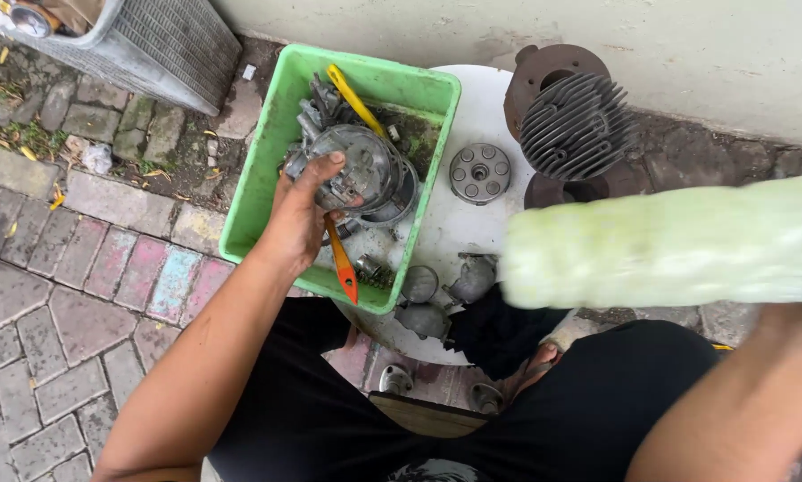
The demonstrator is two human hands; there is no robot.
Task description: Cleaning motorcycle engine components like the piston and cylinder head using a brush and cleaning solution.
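Note:
My left hand point(301, 214) grips a grey metal engine part point(365, 170) and holds it over the green plastic tub point(262, 170). In the tub lie a yellow-handled tool point(354, 98), an orange-handled tool point(342, 265) and small metal pieces. My right forearm comes in from the lower right. A blurred pale green object point(669, 243) crosses the right side in front of it, and my right hand is hidden from view.
A white round board point(472, 228) carries a round clutch-like disc point(479, 173) and several grey metal parts point(445, 290). A finned engine cylinder point(572, 120) stands by the wall. Brick paving lies to the left; a grey ribbed crate point(151, 45) sits top left.

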